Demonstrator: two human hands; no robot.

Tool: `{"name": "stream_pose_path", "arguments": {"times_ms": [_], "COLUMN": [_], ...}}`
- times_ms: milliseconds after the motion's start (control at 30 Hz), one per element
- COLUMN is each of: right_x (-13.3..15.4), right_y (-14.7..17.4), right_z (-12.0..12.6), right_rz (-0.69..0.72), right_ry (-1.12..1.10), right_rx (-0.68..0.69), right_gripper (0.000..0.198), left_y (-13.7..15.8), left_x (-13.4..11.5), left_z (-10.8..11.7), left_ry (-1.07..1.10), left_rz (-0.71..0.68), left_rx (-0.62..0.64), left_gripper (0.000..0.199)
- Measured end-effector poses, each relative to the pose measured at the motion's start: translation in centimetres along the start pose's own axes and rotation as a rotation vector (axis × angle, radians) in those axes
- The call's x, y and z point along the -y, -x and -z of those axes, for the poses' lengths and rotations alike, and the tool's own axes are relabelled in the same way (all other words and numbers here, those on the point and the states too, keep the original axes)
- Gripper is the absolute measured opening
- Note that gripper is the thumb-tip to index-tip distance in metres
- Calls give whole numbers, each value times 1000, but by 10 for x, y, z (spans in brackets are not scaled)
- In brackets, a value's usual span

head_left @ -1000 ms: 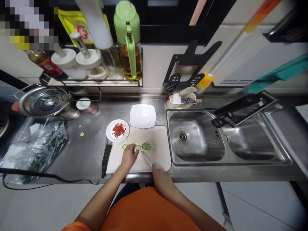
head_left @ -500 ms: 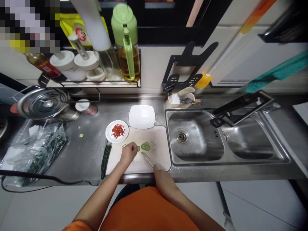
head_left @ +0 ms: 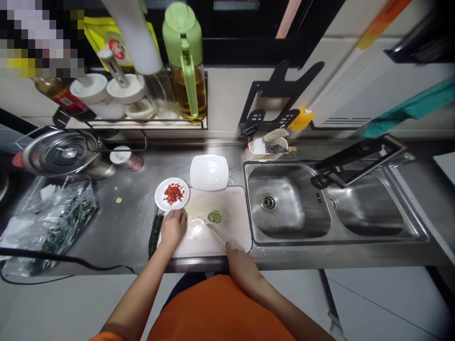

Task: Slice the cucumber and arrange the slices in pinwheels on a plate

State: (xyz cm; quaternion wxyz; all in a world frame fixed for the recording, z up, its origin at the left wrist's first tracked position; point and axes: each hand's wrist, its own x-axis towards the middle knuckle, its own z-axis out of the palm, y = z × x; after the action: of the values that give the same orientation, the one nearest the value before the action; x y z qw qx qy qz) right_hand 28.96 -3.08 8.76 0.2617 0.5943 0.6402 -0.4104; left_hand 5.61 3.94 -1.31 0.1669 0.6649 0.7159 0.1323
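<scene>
On the left half of the white cutting board (head_left: 227, 241), my left hand (head_left: 173, 228) has its fingers curled together around a cucumber slice (head_left: 186, 215), whose green edge shows beside the fingertips. My right hand (head_left: 243, 265) grips a knife (head_left: 216, 235) by its handle, blade tip resting toward the middle of the board. A small pile of cucumber slices (head_left: 214, 217) lies just past the tip. Along the board's left edge rests a dark green bumpy cucumber (head_left: 155, 237), partly covered by my left wrist. A round white plate (head_left: 159, 201) with chopped red pieces (head_left: 173, 193) overlaps the board's back left corner.
Behind the board stands a white square dish (head_left: 209, 171). The steel double sink (head_left: 289, 199) adjoins on the right. At left are a plastic bag of greens (head_left: 57, 227), a lidded pot (head_left: 62, 152) and a small jar (head_left: 126, 157). A black cable (head_left: 71, 262) crosses the front left.
My left hand has moved left across the board, and the single slice near its fingertips has left the middle. My right hand and the knife have stayed nearly still.
</scene>
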Motion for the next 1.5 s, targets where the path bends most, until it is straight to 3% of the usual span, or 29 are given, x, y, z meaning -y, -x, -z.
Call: {"name": "stream_pose_path", "arguments": {"times_ms": [67, 133, 233, 333, 467, 700, 933, 1033, 1333, 1500], "right_x": [0, 0, 1, 2, 0, -2, -2, -1, 2, 10], "right_y": [0, 0, 0, 0, -1, -4, -2, -4, -17, -19], "right_z": [0, -1, 0, 0, -2, -3, 3, 4, 1, 4], "right_rz": [7, 4, -20, -18, -10, 1, 18, 30, 37, 30], "right_ry": [-1, 10, 29, 37, 48, 27, 33, 26, 30, 64], "right_rx": [-4, -9, -24, -41, -51, -37, -15, -14, -73, -66], "right_gripper": [51, 49, 46, 43, 41, 42, 49, 48, 53, 56], "left_y": [-3, -10, -26, -38, -40, -36, -16, -2, 17, 17], "left_x": [-13, -29, -53, -66, -70, -77, -54, -41, -23, -22], "left_z": [-4, -9, -20, -30, -37, -31, -15, -14, -33, -39], "left_ry": [106, 247, 281, 224, 202, 267, 325, 336, 292, 257], "left_rz": [-97, -242, -376, -451, -483, -374, 85, 168, -22, -55], "left_rx": [30, 154, 359, 504, 555, 539, 351, 240, 156, 110], "left_gripper": [19, 20, 29, 30, 22, 10, 7, 18, 25, 23]}}
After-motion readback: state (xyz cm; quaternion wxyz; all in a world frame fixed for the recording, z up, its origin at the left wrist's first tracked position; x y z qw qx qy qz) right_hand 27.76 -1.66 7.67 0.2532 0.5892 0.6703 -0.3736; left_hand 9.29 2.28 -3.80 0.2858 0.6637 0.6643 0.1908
